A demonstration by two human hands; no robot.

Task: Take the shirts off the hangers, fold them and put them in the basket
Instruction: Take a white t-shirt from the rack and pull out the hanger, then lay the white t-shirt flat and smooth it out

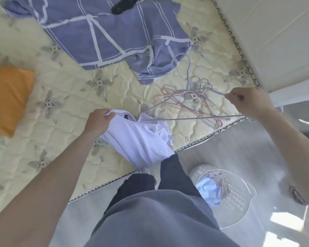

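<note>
While the left hand (98,120) gripped the white shirt (137,139) above the bed (70,97), the right hand (246,104) pinched a grey hanger (194,118), its far end inside the shirt. Behind it lay more hangers (194,102). The basket (239,198) stood on the floor (212,145), holding clothes (210,191).

Your stock, listed by the bed (61,90), whose cover is quilted cloth, embroidered, with a faint sheen.
- On the bed: blue blanket (105,32), woven cloth, frayed edges; orange pillow (7,97), matt cloth; loose hangers (193,97), thin wire, pink and grey.
- Over the bed's edge, in your hold: white shirt (137,139), soft matt cloth; grey hanger (200,117), thin wire.
- Beside the bed: basket (239,193), white perforated plastic; floor (248,145), smooth and glossy.
</note>
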